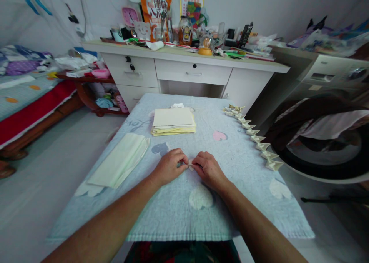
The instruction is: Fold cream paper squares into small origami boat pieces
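Observation:
Between my fingertips, over the middle of the cloth-covered table (178,213), is a small folded piece of paper (190,164), mostly hidden by the fingers. My left hand (172,165) pinches its left end, and my right hand (208,168) pinches the right end. Beyond the hands lies a stack of cream and yellow paper sheets (173,120). To the left rests a folded pale green-white bundle of paper (119,159). Along the table's right side runs a row of several folded paper pieces (261,144), standing with pointed corners.
A white desk (193,69) at the far side carries a jar (185,31), an orange bag (155,9), a pink clock (129,17) and clutter. On the right stands a front-loading washing machine (331,74) with cloth hanging from its door. A bed (34,97) is at left.

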`<state>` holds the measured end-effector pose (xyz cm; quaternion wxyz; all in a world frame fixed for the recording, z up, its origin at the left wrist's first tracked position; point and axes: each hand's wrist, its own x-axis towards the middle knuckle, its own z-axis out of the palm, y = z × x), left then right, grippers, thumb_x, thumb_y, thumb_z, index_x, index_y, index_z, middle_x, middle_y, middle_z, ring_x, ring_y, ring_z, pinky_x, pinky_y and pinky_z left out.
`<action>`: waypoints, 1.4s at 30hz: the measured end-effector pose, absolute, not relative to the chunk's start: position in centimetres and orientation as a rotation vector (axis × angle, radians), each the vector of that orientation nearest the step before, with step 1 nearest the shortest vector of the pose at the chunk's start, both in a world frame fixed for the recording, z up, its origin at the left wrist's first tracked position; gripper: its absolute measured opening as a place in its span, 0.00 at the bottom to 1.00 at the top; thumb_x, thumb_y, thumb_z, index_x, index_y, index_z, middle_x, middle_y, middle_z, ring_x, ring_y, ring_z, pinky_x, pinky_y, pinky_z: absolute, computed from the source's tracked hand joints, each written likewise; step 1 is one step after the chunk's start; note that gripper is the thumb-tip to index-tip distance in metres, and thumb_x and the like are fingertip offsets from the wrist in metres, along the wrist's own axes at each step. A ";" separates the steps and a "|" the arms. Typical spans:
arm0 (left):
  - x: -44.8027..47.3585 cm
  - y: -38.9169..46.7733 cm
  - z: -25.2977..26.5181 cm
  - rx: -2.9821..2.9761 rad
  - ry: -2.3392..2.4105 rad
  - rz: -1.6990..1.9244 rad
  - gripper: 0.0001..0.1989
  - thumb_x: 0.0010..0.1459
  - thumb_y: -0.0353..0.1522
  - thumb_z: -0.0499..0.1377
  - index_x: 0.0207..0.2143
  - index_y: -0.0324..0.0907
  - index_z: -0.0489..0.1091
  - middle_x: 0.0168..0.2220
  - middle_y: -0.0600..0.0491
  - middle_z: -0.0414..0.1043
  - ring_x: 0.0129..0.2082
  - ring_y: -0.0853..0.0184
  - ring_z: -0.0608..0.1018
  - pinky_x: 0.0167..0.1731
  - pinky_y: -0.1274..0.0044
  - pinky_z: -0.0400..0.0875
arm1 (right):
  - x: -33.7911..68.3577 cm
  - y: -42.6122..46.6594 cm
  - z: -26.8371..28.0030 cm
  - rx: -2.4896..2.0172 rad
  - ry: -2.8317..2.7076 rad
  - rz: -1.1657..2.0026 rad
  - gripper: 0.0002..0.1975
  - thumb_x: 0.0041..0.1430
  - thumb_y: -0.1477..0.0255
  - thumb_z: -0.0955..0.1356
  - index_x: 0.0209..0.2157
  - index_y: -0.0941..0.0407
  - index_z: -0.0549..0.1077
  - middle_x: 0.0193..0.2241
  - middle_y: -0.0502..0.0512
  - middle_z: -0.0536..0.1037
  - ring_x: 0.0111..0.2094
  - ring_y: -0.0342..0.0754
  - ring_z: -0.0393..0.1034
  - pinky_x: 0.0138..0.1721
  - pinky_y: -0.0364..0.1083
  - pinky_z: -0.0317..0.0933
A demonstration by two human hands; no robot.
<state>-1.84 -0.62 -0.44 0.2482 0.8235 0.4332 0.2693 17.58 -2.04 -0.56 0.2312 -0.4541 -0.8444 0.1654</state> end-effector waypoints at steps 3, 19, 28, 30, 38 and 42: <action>-1.8 -0.6 -0.5 2.265 1.177 0.718 0.04 0.55 0.28 0.58 0.28 0.42 0.72 0.31 0.54 0.68 0.35 0.67 0.71 0.35 0.77 0.64 | 17.6 -2.1 -0.5 -1.252 -2.328 0.450 0.05 0.61 0.74 0.67 0.31 0.57 0.74 0.30 0.53 0.72 0.35 0.47 0.64 0.40 0.46 0.54; -1.4 0.0 0.3 2.376 1.152 0.546 0.07 0.56 0.27 0.56 0.26 0.41 0.70 0.29 0.53 0.67 0.36 0.66 0.70 0.38 0.75 0.63 | 17.3 -2.1 -0.3 -1.353 -2.237 0.543 0.03 0.58 0.76 0.67 0.32 0.56 0.73 0.32 0.52 0.70 0.36 0.46 0.64 0.40 0.45 0.54; -1.2 0.2 0.1 2.371 1.189 0.526 0.07 0.55 0.28 0.55 0.25 0.41 0.68 0.28 0.54 0.67 0.35 0.66 0.70 0.37 0.75 0.62 | 16.8 -2.0 0.0 -1.458 -2.246 0.506 0.04 0.59 0.75 0.66 0.32 0.57 0.73 0.33 0.53 0.70 0.37 0.45 0.64 0.39 0.44 0.54; -1.2 0.3 0.0 2.372 1.196 0.527 0.07 0.55 0.28 0.55 0.25 0.41 0.68 0.28 0.54 0.66 0.34 0.66 0.70 0.37 0.75 0.62 | 16.6 -1.8 0.1 -1.483 -2.265 0.490 0.05 0.59 0.74 0.66 0.31 0.57 0.73 0.33 0.53 0.70 0.36 0.45 0.65 0.39 0.43 0.54; -1.9 0.3 -0.4 2.128 1.198 0.714 0.13 0.47 0.21 0.52 0.34 0.41 0.69 0.33 0.54 0.68 0.36 0.67 0.71 0.37 0.76 0.65 | 16.2 -1.5 0.4 -1.586 -2.336 0.424 0.06 0.60 0.73 0.65 0.31 0.57 0.73 0.33 0.53 0.72 0.37 0.46 0.65 0.38 0.43 0.52; -2.0 0.4 -0.4 1.993 1.237 0.823 0.12 0.50 0.22 0.50 0.34 0.40 0.69 0.33 0.54 0.68 0.34 0.69 0.72 0.35 0.78 0.66 | 16.1 -1.4 0.4 -1.613 -2.361 0.409 0.06 0.60 0.73 0.65 0.31 0.57 0.73 0.34 0.54 0.72 0.38 0.46 0.65 0.38 0.43 0.52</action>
